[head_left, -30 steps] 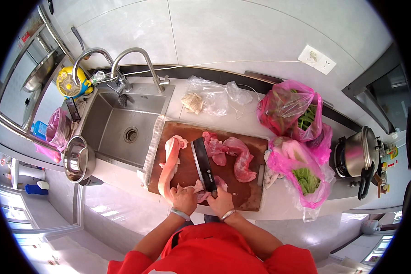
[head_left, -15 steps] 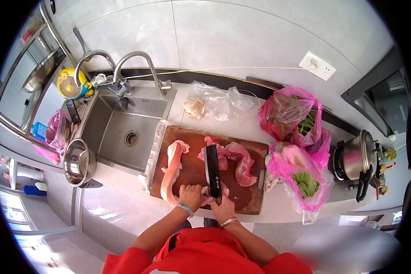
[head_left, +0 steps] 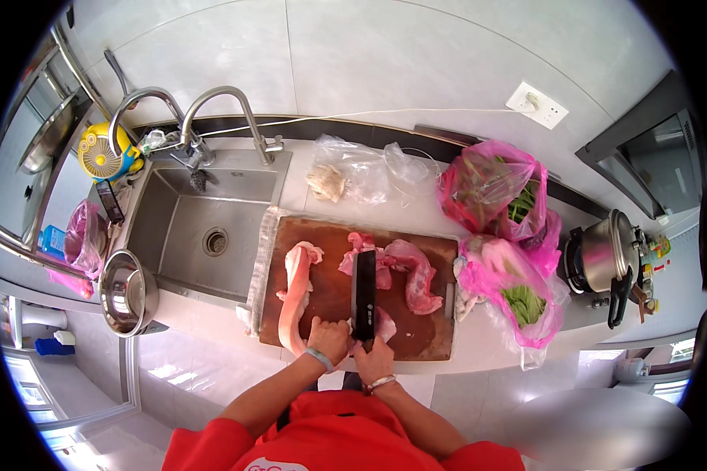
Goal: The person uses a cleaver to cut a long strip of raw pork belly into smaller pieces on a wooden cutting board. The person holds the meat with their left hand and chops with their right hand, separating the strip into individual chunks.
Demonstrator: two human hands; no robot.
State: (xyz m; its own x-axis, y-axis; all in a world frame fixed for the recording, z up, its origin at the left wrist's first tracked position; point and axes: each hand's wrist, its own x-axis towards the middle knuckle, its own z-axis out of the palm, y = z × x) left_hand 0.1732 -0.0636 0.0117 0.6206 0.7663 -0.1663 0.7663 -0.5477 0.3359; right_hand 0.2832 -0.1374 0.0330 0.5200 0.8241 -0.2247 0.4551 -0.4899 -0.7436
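A cleaver [head_left: 364, 290] with a wide dark blade is gripped by its handle in my right hand [head_left: 375, 360]. The blade points away from me over the brown cutting board [head_left: 327, 286]. Close by its left side, my left hand [head_left: 329, 338] has curled fingers, pressing on a piece of raw meat mostly hidden under hand and blade. Part of a pink meat piece [head_left: 386, 323] shows right of the blade. A long pale strip of pork with skin [head_left: 294, 302] lies left of my left hand. Farther back are a red chunk [head_left: 360, 242] and a long curved piece of meat [head_left: 418, 279].
The steel sink [head_left: 182, 228] with two taps is left of the board, a metal bowl [head_left: 128, 293] beside it. Pink bags of greens [head_left: 495, 192] crowd the right side, before a pressure cooker [head_left: 601, 253]. Clear plastic bags [head_left: 361, 169] and a beige cloth [head_left: 325, 184] lie behind.
The view has shifted slightly, moving the scene left. My left fingers have come closer to the blade, and less of the meat between them shows. The right hand keeps its grip on the cleaver.
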